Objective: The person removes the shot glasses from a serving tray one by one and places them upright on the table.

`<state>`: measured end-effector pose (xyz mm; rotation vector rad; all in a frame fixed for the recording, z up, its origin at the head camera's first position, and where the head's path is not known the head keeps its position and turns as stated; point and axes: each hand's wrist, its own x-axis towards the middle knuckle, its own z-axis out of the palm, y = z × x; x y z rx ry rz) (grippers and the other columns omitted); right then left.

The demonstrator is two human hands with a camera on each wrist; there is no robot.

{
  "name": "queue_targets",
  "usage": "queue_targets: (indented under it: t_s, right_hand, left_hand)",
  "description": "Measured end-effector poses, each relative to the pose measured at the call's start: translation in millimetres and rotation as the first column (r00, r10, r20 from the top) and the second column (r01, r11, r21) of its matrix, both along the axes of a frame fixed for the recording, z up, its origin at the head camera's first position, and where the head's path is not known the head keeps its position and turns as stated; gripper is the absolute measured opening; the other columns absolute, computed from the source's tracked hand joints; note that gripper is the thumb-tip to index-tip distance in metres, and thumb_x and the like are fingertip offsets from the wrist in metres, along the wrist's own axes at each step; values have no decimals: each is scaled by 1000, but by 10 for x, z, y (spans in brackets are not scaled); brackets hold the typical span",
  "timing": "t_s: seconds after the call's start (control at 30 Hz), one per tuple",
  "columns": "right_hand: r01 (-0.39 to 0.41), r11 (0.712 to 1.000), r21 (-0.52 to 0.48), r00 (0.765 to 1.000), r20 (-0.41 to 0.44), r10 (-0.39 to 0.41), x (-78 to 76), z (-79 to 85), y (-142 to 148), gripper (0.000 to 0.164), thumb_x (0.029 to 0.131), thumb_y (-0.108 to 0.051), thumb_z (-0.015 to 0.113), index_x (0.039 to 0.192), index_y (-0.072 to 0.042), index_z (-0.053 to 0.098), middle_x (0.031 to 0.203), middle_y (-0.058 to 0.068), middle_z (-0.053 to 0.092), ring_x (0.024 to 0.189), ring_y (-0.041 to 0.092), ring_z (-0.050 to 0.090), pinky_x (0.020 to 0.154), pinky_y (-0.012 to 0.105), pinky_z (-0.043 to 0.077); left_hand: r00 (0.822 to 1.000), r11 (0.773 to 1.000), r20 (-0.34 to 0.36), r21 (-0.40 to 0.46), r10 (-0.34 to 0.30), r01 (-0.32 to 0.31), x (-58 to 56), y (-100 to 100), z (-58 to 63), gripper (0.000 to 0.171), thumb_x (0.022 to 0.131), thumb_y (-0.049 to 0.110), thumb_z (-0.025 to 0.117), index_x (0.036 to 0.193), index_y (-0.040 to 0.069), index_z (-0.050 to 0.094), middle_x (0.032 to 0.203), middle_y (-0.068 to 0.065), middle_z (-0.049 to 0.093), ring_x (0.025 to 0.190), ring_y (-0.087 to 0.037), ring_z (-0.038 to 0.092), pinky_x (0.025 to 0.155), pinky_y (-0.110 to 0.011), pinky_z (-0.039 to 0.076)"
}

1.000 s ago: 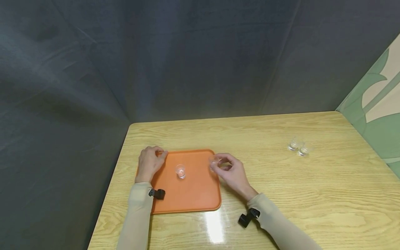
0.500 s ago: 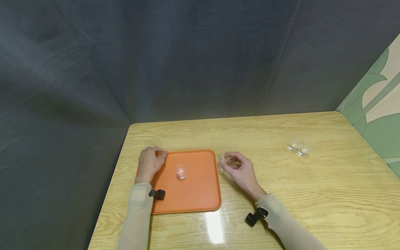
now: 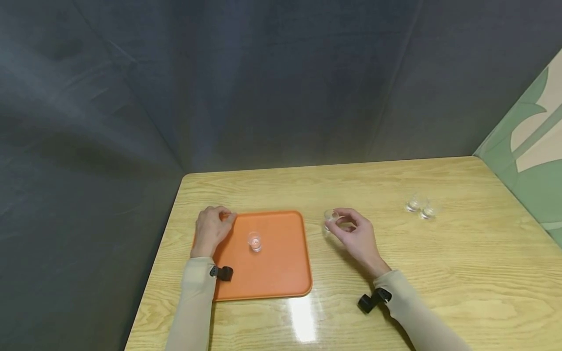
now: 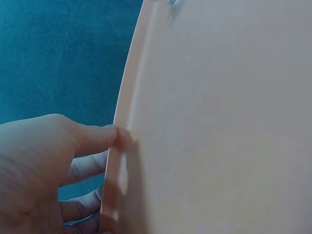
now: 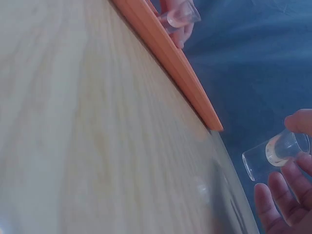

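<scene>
Right hand (image 3: 361,239): grip is pinching the held glass (image 3: 331,214) between thumb and fingers, just right of the orange tray (image 3: 276,273). Left hand (image 3: 208,229): grip is pinching the tray rim near the far left corner.

Head view is giving the layout: the standing glass (image 3: 255,242) is sitting upright on the tray, slightly toward the far side from the middle; a pair of glasses (image 3: 419,209) is standing close together on the far right of the tabletop (image 3: 439,273).

Head view is mostly hiding the held glass behind the thumb — right wrist view is showing its full side against the dark curtain (image 5: 253,63). Left wrist view is showing the thumb on the rim, fingers curling along the outside.

Held glass: long axis is running close to upright in head view, slantwise in right wrist view — can't tell for sure which end is the mouth.
</scene>
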<state>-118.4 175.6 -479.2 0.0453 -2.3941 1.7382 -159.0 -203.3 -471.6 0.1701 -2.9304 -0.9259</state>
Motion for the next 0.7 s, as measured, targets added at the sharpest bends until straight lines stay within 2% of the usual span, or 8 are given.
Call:
queue_targets:
  t_s: [0.2, 0.5, 0.6, 0.7]
  right_hand:
    - [32, 999, 19, 999, 19, -33, 34, 20, 134, 40, 93, -18, 85, 129, -5, 72, 122, 14, 73, 98, 8, 66, 81, 14, 55]
    - [106, 993, 48, 994, 27, -107, 56, 12, 325, 43, 92, -18, 86, 130, -4, 72, 124, 15, 73, 90, -5, 64, 77, 14, 51]
    - [132, 990, 47, 991, 21, -133, 64, 23, 399, 42, 92, -17, 85, 129, -3, 72, 120, 9, 74, 89, -5, 64, 76, 13, 52]
    - [161, 986, 47, 986, 30, -162, 76, 37, 474, 42, 92, -19, 85, 129, -3, 72, 113, -4, 73, 89, -5, 65, 74, 14, 53]
  left_hand:
    - [1000, 1000, 17, 19, 3, -3, 6, 3, 15, 34, 102, 36, 71, 118, 7, 79, 119, -19, 69, 116, -41, 59, 99, -55, 47]
    - [1000, 1000, 29, 27, 8, -9, -4, 10, 1, 33, 102, 37, 71, 118, 9, 80, 121, -19, 69, 118, -41, 58, 101, -55, 46]
    - [999, 999, 35, 28, 14, -15, 5, 14, 6, 33, 102, 36, 71, 118, 9, 79, 121, -18, 68, 117, -40, 58, 100, -55, 46]
    - [999, 1000, 36, 23, 17, -18, 11, 15, 11, 33, 102, 36, 71, 118, 9, 79, 120, -18, 68, 116, -40, 57, 100, -55, 46]
